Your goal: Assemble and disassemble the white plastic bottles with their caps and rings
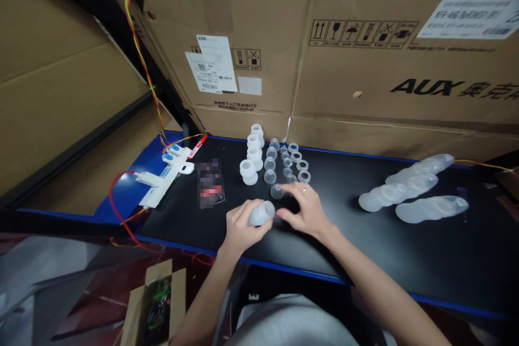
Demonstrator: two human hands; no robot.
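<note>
A frosted white plastic bottle (261, 214) is wrapped in the fingers of my left hand (242, 227), its open mouth tilted up and to the right. My right hand (306, 210) has thumb and fingers apart, with a fingertip at the nearest clear dome-shaped cap (277, 191); whether it touches the cap I cannot tell. Behind that cap runs a row of similar domes (271, 163). Left of them stand several open white bottles (248, 172). To the right are a row of small clear pieces (287, 162) and a row of translucent rings (302, 166).
Several capped bottles (432, 209) lie on the right of the black tabletop (344, 248). A white power strip (164, 184) with cables and a red marker (198, 146) is at the left. Tall cardboard (251, 16) walls the back. An open carton (177, 294) sits below.
</note>
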